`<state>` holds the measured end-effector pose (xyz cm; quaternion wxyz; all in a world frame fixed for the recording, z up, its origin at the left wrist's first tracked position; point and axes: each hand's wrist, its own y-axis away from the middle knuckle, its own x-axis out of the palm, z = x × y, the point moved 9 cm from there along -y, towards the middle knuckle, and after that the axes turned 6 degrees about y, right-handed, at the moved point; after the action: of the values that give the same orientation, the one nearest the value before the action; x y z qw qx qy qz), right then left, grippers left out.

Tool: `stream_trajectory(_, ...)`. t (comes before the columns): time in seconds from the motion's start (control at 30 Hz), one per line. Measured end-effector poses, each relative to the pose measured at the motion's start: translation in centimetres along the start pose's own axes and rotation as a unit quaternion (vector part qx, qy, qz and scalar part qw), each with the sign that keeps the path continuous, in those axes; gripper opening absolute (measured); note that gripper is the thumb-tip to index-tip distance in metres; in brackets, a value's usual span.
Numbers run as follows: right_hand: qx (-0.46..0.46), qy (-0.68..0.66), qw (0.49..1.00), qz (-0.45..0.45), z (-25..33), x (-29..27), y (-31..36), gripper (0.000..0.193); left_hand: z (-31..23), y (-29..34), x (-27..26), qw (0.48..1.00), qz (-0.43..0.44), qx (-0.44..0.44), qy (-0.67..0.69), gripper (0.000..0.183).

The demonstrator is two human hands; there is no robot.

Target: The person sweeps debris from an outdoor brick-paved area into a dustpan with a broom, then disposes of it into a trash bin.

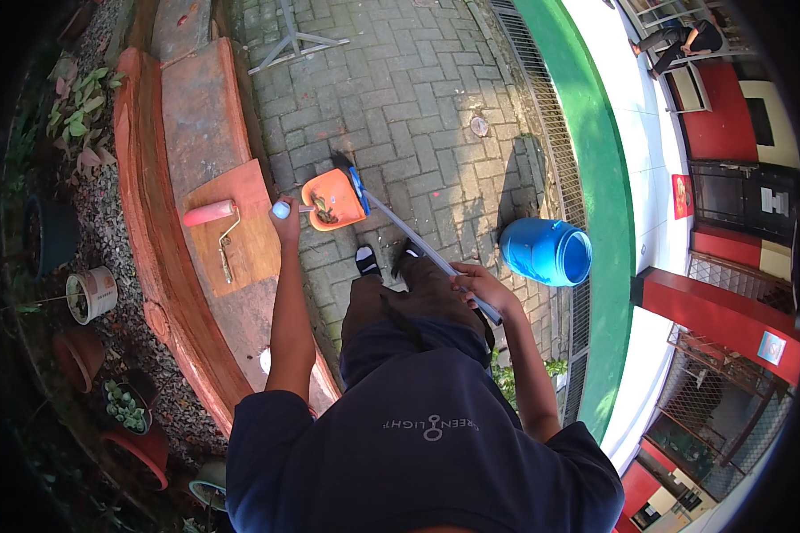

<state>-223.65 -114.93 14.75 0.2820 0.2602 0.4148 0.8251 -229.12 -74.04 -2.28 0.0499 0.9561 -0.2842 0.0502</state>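
My left hand (286, 222) is closed round the handle of an orange dustpan (342, 197), just below the handle's pale blue end. Dry leaves (324, 211) lie in the pan. My right hand (478, 286) grips the grey pole of a broom (422, 242) near its upper end. The broom's blue head (358, 183) is up against the dustpan's right edge, and its dark bristles are mostly hidden behind the pan.
Left, a paint roller (210, 211) lies on a wooden board (249, 240) on a low orange-edged ledge (206, 115). A blue barrel (542, 252) stands right, beside a drain grate (556, 115). A metal stand (293, 40) is ahead; a person (684, 43) sits far right.
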Motion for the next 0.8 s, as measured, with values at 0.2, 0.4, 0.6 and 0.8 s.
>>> stream_trajectory(0.2, -0.035, 0.037, 0.994, -0.096, 2.8, -7.3, -1.9, 0.046, -1.8, 0.5, 0.4, 1.000, -0.009, -0.018, 0.005, 0.019)
stream_trajectory(0.4, -0.043, 0.185, 0.971, -0.144, 8.8, -14.0, -10.9, 0.042, -1.9, 2.9, -1.5, 0.981, -0.190, 0.028, -0.033, 0.019)
stream_trajectory(0.6, -0.016, 0.295, 0.944, -0.149, 11.7, -22.4, -20.2, 0.011, -3.8, 4.5, -0.5, 0.960, -0.264, 0.036, -0.092, 0.020)
stream_trajectory(0.8, 0.141, 0.547, 0.783, -0.259, 8.9, -35.1, -24.5, 0.038, -6.5, 2.5, 4.6, 0.968, -0.243, 0.023, -0.059, 0.017)
